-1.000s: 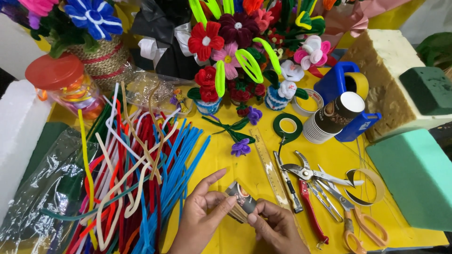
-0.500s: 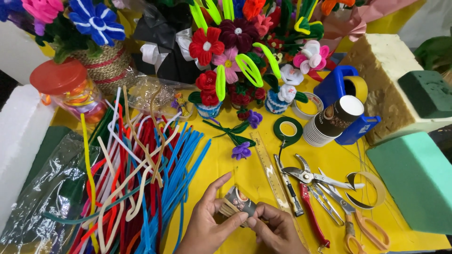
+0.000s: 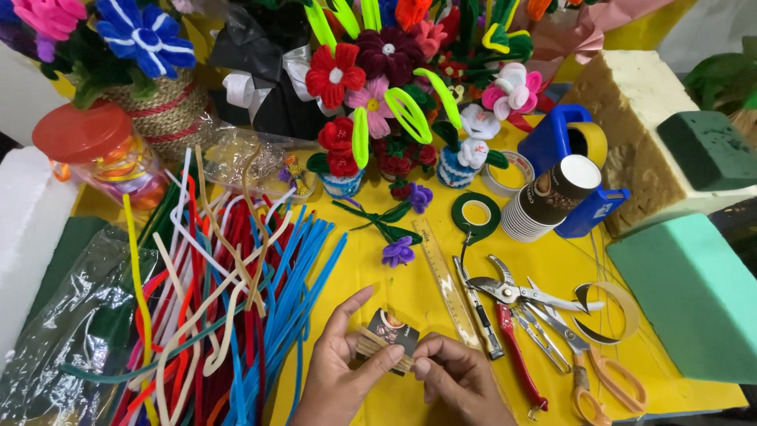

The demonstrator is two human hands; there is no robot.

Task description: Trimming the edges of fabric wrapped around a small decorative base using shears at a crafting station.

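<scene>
Twice pinched, once from each side: a small bundle (image 3: 384, 341) of short tan fuzzy stems with a dark card band around it. Was held just above the near edge of the yellow bench (image 3: 378, 276), between a left hand (image 3: 341, 377) and a right hand (image 3: 464, 384). Left grip closed on the bundle, thumb on the near side and fingers curved behind; right grip closed too, thumb and forefinger nipping the bundle's right end.

Looked light and soft, likely wire-cored under the fuzz, so bendable but not fragile; the band probably loose enough to slide. Best taken at the stem ends beside the band, not by the card alone. Lay with the long axis roughly left to right, right end dipped a little toward the wearer, card face turned up to the camera.

Just left of the hands, sprawled a heap of long pipe cleaners (image 3: 229, 315), blue, red, white and tan. Just right, lined up a clear ruler (image 3: 445, 285), a craft knife (image 3: 478, 314), red-handled pliers (image 3: 514, 335) and orange-handled scissors (image 3: 589, 377).

Farther back, lay a purple flower sprig (image 3: 398, 251), a green tape roll (image 3: 475, 213) and a stack of paper cups (image 3: 548, 201). Beyond those, stood fuzzy flower pots; far right, a green foam block (image 3: 694, 304).
</scene>
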